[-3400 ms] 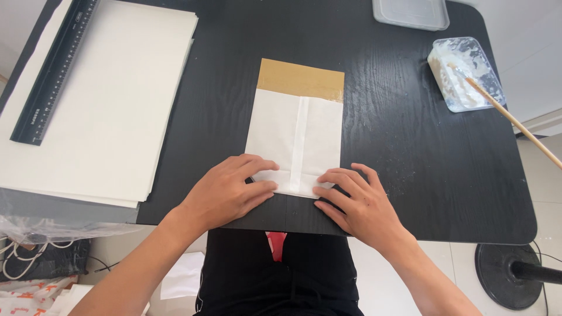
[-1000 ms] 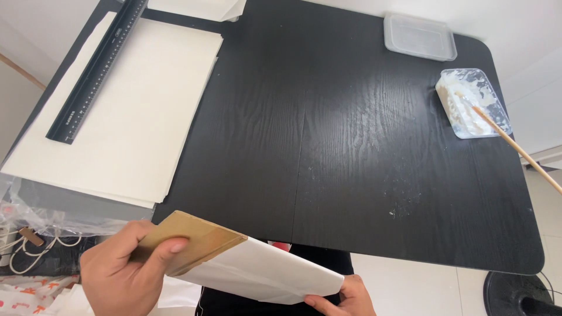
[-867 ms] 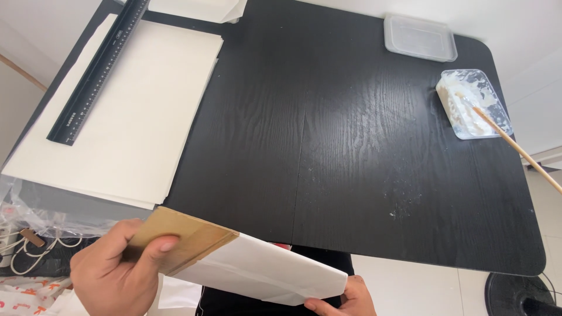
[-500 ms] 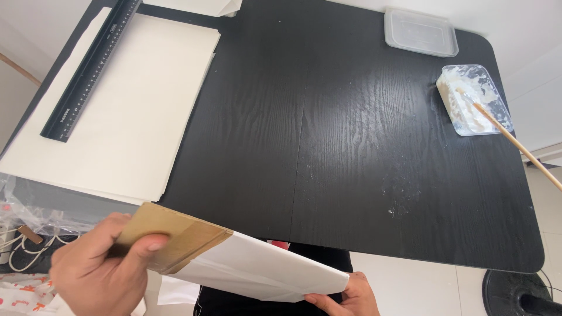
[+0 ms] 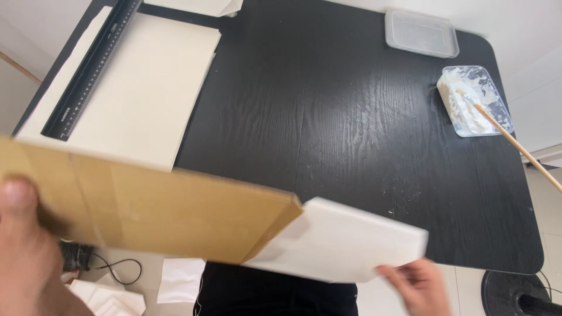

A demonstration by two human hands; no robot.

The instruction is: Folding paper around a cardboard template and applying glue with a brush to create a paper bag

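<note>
Since the frame half a second back, paper bag (image 5: 234, 225) has come up much closer to the camera and now fills the lower left, brown end bigger and nearer the lens. Bag is lifted off the tabletop (image 5: 351, 117), held in the air over the near edge. Long axis runs left to right, tilted slightly down toward the right; brown folded end points left, white end points right. Left hand (image 5: 23, 251) grips the brown end at the far left, thumb on top pressed flat on the brown paper, other fingers hidden under the bag, so closed around that end. Right hand (image 5: 418, 287) is at the lower right, fingers (image 5: 395, 274) touching the bottom right corner of the white end, curled lightly on the edge; how tightly it pinches I cannot tell, partly blurred. On the tabletop, well apart from the bag: stack of cream paper sheets (image 5: 140, 88) at the left with a black ruler (image 5: 91, 76) lying along its left side, long axis running away from the person. Far right, a clear tray of white paste (image 5: 477, 99) with a wooden stick (image 5: 515, 146) resting in it and poking out toward the right edge. Clear plastic lid (image 5: 420, 34) sits at the far edge just behind that tray. Black round base (image 5: 521, 292) on the floor lower right.
</note>
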